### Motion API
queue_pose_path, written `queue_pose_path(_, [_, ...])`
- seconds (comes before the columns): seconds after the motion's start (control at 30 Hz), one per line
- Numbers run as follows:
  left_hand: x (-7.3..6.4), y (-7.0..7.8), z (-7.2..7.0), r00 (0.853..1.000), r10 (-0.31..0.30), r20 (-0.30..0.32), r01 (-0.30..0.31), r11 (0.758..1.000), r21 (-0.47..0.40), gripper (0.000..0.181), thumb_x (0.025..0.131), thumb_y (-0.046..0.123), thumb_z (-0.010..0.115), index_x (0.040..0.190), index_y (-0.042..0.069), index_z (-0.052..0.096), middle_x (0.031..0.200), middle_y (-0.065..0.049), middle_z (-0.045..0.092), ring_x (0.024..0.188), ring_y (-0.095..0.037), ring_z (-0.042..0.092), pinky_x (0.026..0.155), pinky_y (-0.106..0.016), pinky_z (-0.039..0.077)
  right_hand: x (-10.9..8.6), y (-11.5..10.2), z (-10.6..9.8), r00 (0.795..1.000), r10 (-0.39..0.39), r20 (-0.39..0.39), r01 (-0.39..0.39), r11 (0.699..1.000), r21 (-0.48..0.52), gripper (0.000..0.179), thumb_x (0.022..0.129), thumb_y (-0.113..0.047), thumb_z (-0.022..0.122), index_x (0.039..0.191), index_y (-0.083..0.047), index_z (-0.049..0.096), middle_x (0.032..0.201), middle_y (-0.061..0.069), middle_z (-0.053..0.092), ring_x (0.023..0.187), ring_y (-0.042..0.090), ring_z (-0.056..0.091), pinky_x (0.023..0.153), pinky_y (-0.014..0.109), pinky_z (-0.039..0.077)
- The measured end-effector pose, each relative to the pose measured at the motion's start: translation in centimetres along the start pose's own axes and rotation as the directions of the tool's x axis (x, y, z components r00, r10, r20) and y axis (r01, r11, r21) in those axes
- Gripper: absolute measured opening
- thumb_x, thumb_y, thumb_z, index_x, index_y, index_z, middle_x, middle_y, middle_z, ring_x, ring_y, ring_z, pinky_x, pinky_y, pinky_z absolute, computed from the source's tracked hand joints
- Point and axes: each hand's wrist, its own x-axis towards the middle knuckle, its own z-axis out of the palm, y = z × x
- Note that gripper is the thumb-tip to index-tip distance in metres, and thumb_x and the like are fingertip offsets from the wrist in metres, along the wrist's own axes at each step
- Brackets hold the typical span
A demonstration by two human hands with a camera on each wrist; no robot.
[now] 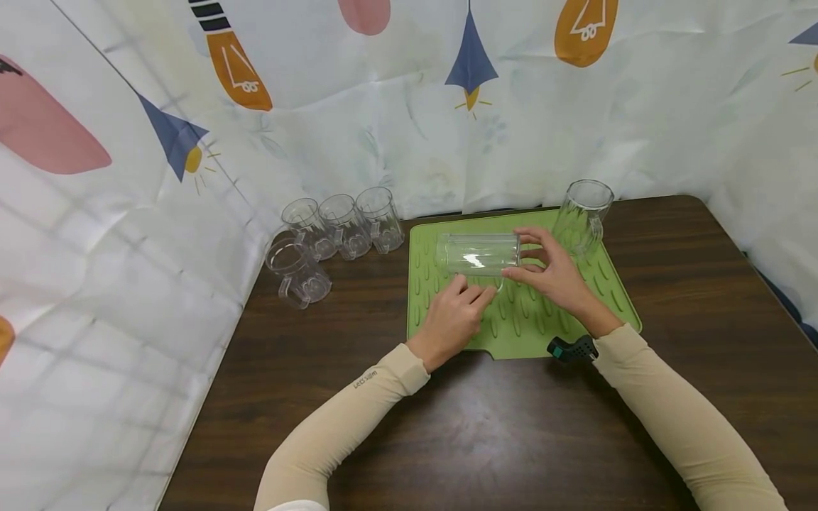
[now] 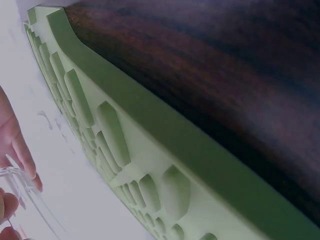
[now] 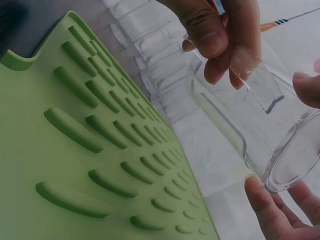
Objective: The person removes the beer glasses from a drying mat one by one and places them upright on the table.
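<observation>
A clear glass mug [image 1: 479,254] lies sideways in the air over a green ridged mat [image 1: 530,341]. My left hand [image 1: 455,316] pinches its handle [image 3: 260,87] from the near side. At the mug's right end, my right hand [image 1: 552,273] grips around the thick round base [image 3: 295,155], thumb on the near side and fingers on the far side. The mug's other end points left. In the left wrist view only part of the glass [image 2: 30,200] shows at the lower left edge, with fingers [image 2: 22,155] around it.
Another clear mug [image 1: 583,220] stands on the mat's back right corner. Several similar mugs [image 1: 345,223] stand grouped on the dark wooden table [image 1: 358,312] left of the mat. A patterned white curtain [image 1: 409,106] hangs behind. A black strap [image 1: 573,349] sits at my right wrist.
</observation>
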Motion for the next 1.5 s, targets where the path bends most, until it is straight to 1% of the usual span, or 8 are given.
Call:
queue_pose_path(0.4, [-0.1,0.2,-0.2,1.000,0.012,0.004,-0.012,1.000,-0.017,0.036,0.085,-0.002,0.067,0.115,0.015,0.077,0.102,0.003,0.081,0.075,-0.014,0.055,0.067,-0.021,0.047,-0.3,0.1,0.0,1.000,0.005,-0.010,-0.005,1.000,0.002,0.069,0.092,-0.011,0.078,0.152,-0.020,0.045,0.152,0.018,0.043,0.116,0.014,0.058,0.087,0.014,0.056])
queue_pose_path(0.67, [-0.1,0.1,-0.7,1.000,0.004,-0.012,-0.005,0.999,-0.046,0.038,0.084,-0.003,0.069,0.117,0.014,0.077,0.102,0.002,0.081,0.077,-0.015,0.056,0.070,-0.022,0.049,-0.4,-0.2,0.0,1.000,0.005,-0.020,-0.004,1.000,0.004,0.068,0.093,-0.012,0.078,0.152,-0.020,0.045,0.150,0.015,0.043,0.116,0.010,0.058,0.087,0.014,0.056])
queue_pose_path(0.8, [0.0,0.0,-0.8,0.999,0.014,-0.045,-0.016,0.999,-0.044,0.037,0.087,-0.002,0.068,0.118,0.013,0.077,0.103,0.003,0.081,0.076,-0.014,0.056,0.069,-0.023,0.048,-0.4,-0.4,-0.1,0.999,0.000,-0.032,0.000,1.000,0.006,0.068,0.093,-0.012,0.078,0.152,-0.019,0.044,0.147,0.013,0.044,0.116,0.009,0.058,0.087,0.014,0.057])
queue_pose_path(0.9, [0.1,-0.2,-0.8,0.995,0.026,-0.096,-0.029,0.999,-0.031,0.032,0.090,0.000,0.068,0.117,0.013,0.077,0.102,0.003,0.080,0.078,-0.014,0.059,0.070,-0.023,0.050,-0.4,-0.7,-0.2,0.999,-0.004,-0.043,0.005,1.000,0.011,0.068,0.093,-0.011,0.078,0.152,-0.017,0.045,0.146,0.012,0.044,0.116,0.009,0.058,0.086,0.015,0.058])
queue_pose_path(1.1, [0.7,-0.6,-1.3,0.973,0.008,-0.231,-0.016,0.999,-0.033,0.014,0.097,0.012,0.071,0.109,0.013,0.078,0.101,0.001,0.080,0.088,-0.017,0.069,0.079,-0.026,0.057,-0.3,-1.5,-0.5,0.998,-0.006,-0.069,0.008,0.999,0.036,0.067,0.092,-0.010,0.078,0.151,-0.018,0.046,0.145,0.005,0.043,0.115,0.007,0.058,0.084,0.017,0.058])
queue_pose_path(1.27, [1.0,-1.0,-1.6,0.949,-0.044,-0.312,0.026,0.998,-0.061,0.009,0.096,0.014,0.073,0.102,0.013,0.080,0.097,0.000,0.080,0.087,-0.018,0.069,0.079,-0.027,0.057,0.0,-1.9,-0.8,0.995,-0.031,-0.095,0.036,0.998,0.054,0.066,0.091,-0.006,0.077,0.148,-0.018,0.047,0.139,-0.004,0.044,0.114,0.007,0.059,0.085,0.015,0.058])
queue_pose_path(1.4, [1.0,-1.3,-1.6,0.927,-0.097,-0.362,0.063,0.993,-0.104,0.007,0.095,0.014,0.074,0.098,0.011,0.080,0.094,-0.002,0.080,0.088,-0.019,0.070,0.084,-0.029,0.058,0.1,-2.3,-1.1,0.992,-0.045,-0.115,0.053,0.996,0.069,0.066,0.090,-0.003,0.078,0.148,-0.018,0.049,0.136,-0.006,0.045,0.113,0.007,0.060,0.086,0.015,0.058])
queue_pose_path(1.5, [0.9,-1.6,-1.6,0.905,-0.174,-0.389,0.114,0.979,-0.171,0.006,0.095,0.012,0.074,0.097,0.009,0.079,0.093,-0.004,0.078,0.088,-0.021,0.069,0.084,-0.029,0.058,0.2,-2.5,-1.2,0.990,-0.056,-0.127,0.066,0.995,0.072,0.066,0.089,-0.002,0.079,0.147,-0.019,0.051,0.137,-0.006,0.046,0.112,0.007,0.060,0.086,0.014,0.057])
